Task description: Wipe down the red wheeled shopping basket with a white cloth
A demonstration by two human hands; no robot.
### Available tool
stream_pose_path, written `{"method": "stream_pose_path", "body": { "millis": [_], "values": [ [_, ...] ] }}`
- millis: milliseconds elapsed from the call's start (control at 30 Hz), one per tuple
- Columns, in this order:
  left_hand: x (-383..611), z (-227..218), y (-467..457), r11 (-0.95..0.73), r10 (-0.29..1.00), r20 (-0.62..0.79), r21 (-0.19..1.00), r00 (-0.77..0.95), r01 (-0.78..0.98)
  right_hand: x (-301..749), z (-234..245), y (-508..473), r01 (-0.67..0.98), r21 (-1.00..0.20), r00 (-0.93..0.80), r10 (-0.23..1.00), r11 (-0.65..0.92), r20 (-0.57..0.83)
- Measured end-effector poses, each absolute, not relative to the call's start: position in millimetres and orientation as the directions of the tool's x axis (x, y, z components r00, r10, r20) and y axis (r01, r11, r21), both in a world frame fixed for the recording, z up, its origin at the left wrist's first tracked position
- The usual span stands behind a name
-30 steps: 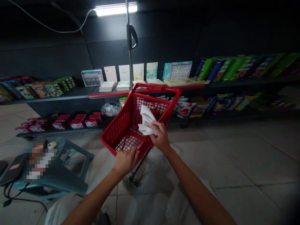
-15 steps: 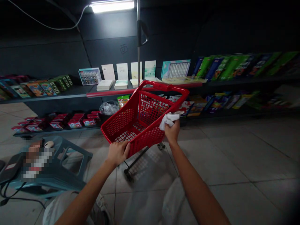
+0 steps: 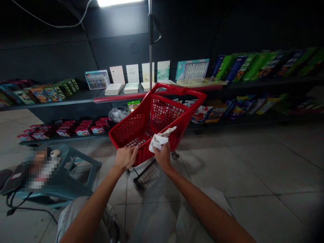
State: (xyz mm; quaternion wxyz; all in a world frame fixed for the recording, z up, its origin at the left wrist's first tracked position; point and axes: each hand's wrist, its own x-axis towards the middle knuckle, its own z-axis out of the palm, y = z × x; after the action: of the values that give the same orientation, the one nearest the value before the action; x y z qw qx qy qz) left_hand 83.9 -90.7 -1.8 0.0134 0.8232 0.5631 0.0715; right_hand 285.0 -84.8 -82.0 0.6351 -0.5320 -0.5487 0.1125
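A red plastic shopping cart (image 3: 138,125) with a perforated basket stands before me on the tiled floor, its handle bar pointing toward the shelves at the right. My left hand (image 3: 126,158) is closed over the near rim of the basket, close to its front left corner. In my right hand (image 3: 163,154) is a crumpled white cloth (image 3: 158,141), pressed against the top of the basket's near side. Part of the cart's near wall is hidden by that hand and the cloth. The basket shows no goods in it.
Behind the cart runs a dark shelf (image 3: 86,97) with booklets, boxes and snack bags (image 3: 238,69). A blue-grey plastic stool (image 3: 76,158) stands at the left, with a blurred-out item and cables on it. A metal pole (image 3: 151,60) rises behind the cart.
My right hand has slid the cloth left and toward me along the near rim, from near the handle end to mid-side. My left hand keeps its hold on the rim.
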Motion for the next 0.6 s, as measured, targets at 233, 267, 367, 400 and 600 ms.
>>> {"method": "stream_pose_path", "body": {
  "millis": [233,267,367,400,600],
  "values": [
    [70,-15,-86,-0.468,0.879,0.192,0.169,0.437,0.867,236,-98,-119,0.603,-0.492,-0.264,0.738,0.628,0.621],
    [67,-17,-85,-0.482,0.870,0.206,0.173,0.447,0.859,234,-99,-119,0.622,-0.428,-0.327,0.714,0.656,0.619],
    [60,-19,-82,-0.491,0.862,0.228,0.159,0.452,0.857,242,-94,-110,0.650,-0.293,-0.443,0.662,0.702,0.605],
    [58,-19,-81,-0.483,0.866,0.231,0.151,0.444,0.863,249,-92,-106,0.661,-0.273,-0.453,0.663,0.699,0.596],
    [44,-20,-72,-0.430,0.883,0.265,0.131,0.387,0.893,339,-87,-73,0.781,-0.445,-0.133,0.814,0.438,0.566]
  ]
}}
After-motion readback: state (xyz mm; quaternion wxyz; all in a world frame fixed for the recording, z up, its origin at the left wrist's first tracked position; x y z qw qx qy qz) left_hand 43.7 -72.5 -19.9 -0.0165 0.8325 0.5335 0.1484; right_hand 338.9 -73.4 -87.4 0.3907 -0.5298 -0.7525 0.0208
